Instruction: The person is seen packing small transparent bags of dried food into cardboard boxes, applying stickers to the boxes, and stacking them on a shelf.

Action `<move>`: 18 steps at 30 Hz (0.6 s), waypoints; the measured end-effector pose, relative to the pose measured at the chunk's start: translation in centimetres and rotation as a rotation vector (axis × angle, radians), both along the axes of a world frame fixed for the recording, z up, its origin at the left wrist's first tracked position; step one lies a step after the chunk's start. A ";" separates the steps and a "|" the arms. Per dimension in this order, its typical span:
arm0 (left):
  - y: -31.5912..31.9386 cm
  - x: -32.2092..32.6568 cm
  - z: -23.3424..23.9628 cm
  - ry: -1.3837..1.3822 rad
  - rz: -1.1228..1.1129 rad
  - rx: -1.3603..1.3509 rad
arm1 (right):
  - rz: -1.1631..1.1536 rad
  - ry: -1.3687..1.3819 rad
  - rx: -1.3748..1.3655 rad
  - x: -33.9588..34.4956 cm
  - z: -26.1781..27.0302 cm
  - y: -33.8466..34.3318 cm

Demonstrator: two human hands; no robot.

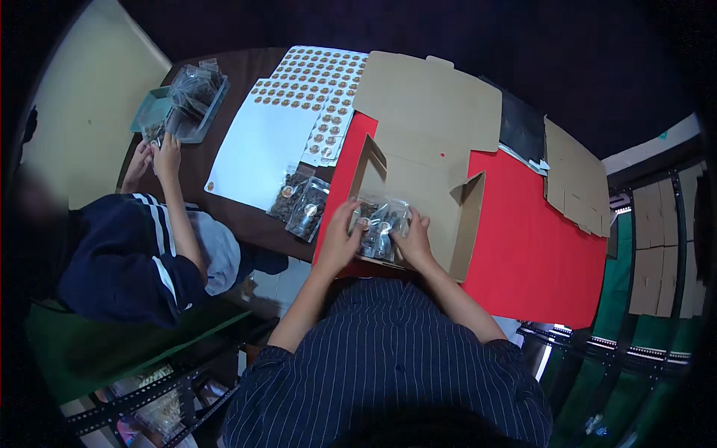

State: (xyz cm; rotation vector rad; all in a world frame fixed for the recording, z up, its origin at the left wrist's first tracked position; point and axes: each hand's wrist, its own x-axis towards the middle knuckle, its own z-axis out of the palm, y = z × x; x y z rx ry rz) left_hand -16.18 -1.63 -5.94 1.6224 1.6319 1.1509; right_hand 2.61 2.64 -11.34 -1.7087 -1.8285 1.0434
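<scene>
In front of me a brown cardboard box lies unfolded, with its lid flap laid back and its side walls raised. Two clear plastic pouches of small dark pieces, each with a round sticker, sit side by side at the box's near end. My left hand holds the outer side of the left pouch, thumb on its front. At the opposite side, my right hand grips the right pouch with its thumb against the plastic. The pouches' lower ends are near the box's front edge.
Two more filled pouches lie left of the box. Beyond them are sheets of round stickers. A co-worker's hands hold a pouch by a plastic tray. Red cloth, a black folder and flat cardboard are at right.
</scene>
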 end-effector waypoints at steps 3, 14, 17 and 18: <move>0.1 -3.7 1.0 -0.108 0.234 0.057 | 0.034 -0.105 0.472 -3.7 6.2 -0.5; -4.8 -12.8 -12.6 -0.530 0.990 -0.300 | 0.165 0.771 -1.143 -17.3 2.2 -5.2; -6.0 -12.6 -13.0 -0.776 0.832 -0.271 | 0.009 0.554 -0.929 -19.3 -0.4 -5.1; -6.3 -12.7 -13.5 -0.754 0.803 -0.224 | 0.029 0.591 -0.914 -19.6 -0.8 -4.9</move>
